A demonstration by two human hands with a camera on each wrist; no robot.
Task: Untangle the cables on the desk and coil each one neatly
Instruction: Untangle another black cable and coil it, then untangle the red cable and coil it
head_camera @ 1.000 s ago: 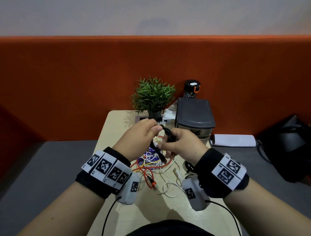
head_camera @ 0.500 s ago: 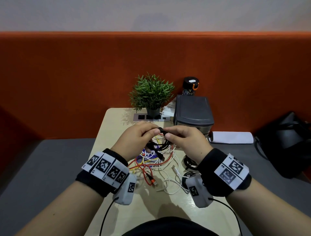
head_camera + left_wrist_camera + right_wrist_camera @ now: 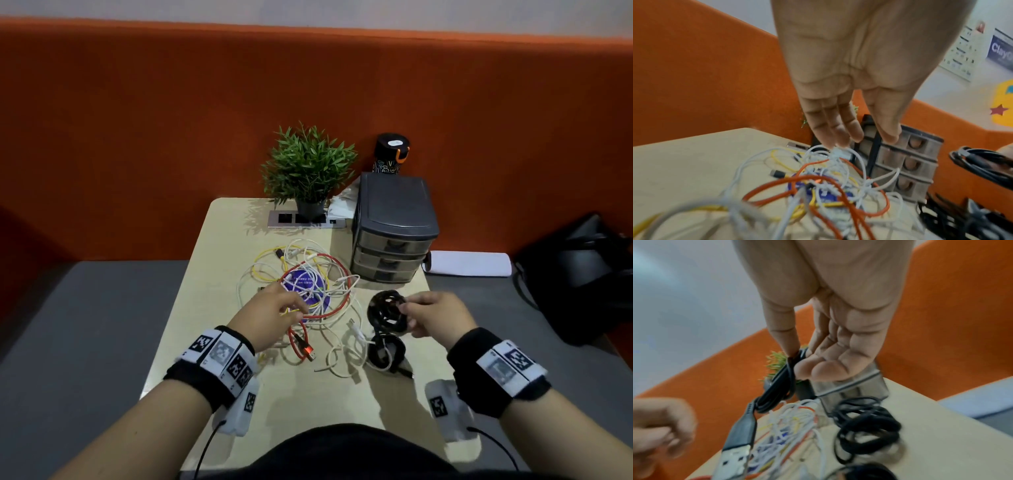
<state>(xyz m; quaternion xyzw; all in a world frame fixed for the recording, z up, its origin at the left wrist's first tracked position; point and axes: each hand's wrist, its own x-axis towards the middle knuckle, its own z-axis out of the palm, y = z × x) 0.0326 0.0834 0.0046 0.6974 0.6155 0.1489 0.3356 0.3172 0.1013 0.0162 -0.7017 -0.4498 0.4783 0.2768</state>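
Observation:
A tangle of white, yellow and red cables [image 3: 308,284] lies mid-desk over a purple disc [image 3: 310,291]. My left hand [image 3: 294,305] hovers over its near side, palm down and fingers straight, holding nothing; in the left wrist view its fingertips [image 3: 838,139] are just above a white cable [image 3: 836,151]. My right hand [image 3: 407,305] is to the right of the tangle, and its thumb and fingers [image 3: 809,368] pinch a coiled black cable [image 3: 777,386] whose USB plug [image 3: 735,451] dangles. A second black coil [image 3: 385,353] lies on the desk below it.
A grey drawer unit [image 3: 394,226] stands at the back right with a dark bottle [image 3: 392,154] behind it. A potted plant [image 3: 308,168] sits on a socket strip [image 3: 284,219] at the back. An orange partition [image 3: 137,120] backs the beige desk [image 3: 212,308].
Both hands held the black cable together above the tangle. My left hand has let go and dropped toward the tangle, while my right hand has carried the black coil to the right.

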